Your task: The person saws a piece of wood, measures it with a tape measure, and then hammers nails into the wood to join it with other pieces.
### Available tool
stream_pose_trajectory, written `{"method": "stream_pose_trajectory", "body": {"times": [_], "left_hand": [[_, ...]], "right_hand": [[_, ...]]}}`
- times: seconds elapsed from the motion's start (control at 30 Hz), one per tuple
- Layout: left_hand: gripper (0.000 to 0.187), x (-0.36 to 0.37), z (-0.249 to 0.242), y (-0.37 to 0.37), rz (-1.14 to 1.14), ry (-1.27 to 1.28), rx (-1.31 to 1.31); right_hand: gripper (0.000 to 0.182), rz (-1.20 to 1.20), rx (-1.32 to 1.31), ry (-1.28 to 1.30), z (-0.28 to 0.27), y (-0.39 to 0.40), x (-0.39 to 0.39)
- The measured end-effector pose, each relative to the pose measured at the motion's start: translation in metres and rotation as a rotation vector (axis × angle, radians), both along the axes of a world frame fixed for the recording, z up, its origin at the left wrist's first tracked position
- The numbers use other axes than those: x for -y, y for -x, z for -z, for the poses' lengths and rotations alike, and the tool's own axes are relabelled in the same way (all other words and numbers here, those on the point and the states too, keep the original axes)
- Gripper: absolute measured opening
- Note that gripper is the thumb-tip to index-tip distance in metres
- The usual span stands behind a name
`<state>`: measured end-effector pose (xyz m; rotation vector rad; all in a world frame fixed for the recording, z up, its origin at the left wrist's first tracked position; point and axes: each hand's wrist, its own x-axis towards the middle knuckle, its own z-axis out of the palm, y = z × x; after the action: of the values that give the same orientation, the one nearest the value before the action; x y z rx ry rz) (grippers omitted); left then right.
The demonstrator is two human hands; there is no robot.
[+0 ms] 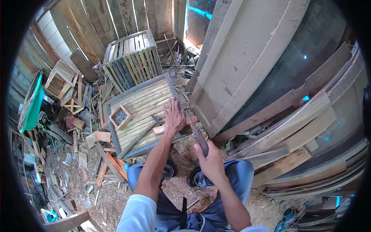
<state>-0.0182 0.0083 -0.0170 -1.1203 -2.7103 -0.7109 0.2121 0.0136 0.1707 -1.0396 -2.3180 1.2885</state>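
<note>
My left hand lies flat with fingers stretched out, pressing on a short reddish wooden board. The board rests across a slatted wooden panel with a grey frame, and its right end sticks out past the panel's edge. My right hand is wrapped round the dark handle of a handsaw. The saw's blade points up and away, crossing the board near its right end. A hammer lies on the panel left of my left hand. Farther left stands a small wooden box of nails.
A slatted crate stands behind the panel. A large wooden door-like panel leans on the right, above stacked planks. Wood offcuts and sawdust cover the ground at left. A green plastic object is at far left.
</note>
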Motion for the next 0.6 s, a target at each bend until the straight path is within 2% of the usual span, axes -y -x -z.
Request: {"method": "stream_pose_trajectory", "body": {"times": [0.13,0.3,0.43,0.47,0.53,0.57,0.6], "left_hand": [[0.053,0.000,-0.004,-0.002,0.001,0.003,0.015],[0.053,0.003,-0.006,-0.004,0.021,-0.016,0.062],[0.050,0.012,0.003,-0.002,0.057,0.004,0.020],[0.046,0.016,0.001,-0.005,0.063,0.039,-0.106],[0.046,0.031,-0.022,-0.005,0.243,0.133,-0.014],[0.045,0.039,-0.032,-0.004,0.331,0.185,0.030],[0.044,0.046,-0.035,-0.002,0.409,0.235,-0.061]], "right_hand": [[0.034,-0.003,0.107,0.016,-0.017,0.019,-0.003],[0.030,0.006,0.002,-0.013,-0.003,0.007,0.011],[0.030,-0.049,0.061,-0.055,0.010,-0.010,-0.007],[0.030,-0.038,0.070,-0.061,0.007,-0.010,-0.014],[0.033,-0.012,0.041,-0.145,0.006,-0.007,-0.031],[0.033,0.013,0.057,-0.044,0.003,-0.005,-0.036],[0.033,0.039,0.068,0.060,-0.004,-0.001,-0.041]]}}
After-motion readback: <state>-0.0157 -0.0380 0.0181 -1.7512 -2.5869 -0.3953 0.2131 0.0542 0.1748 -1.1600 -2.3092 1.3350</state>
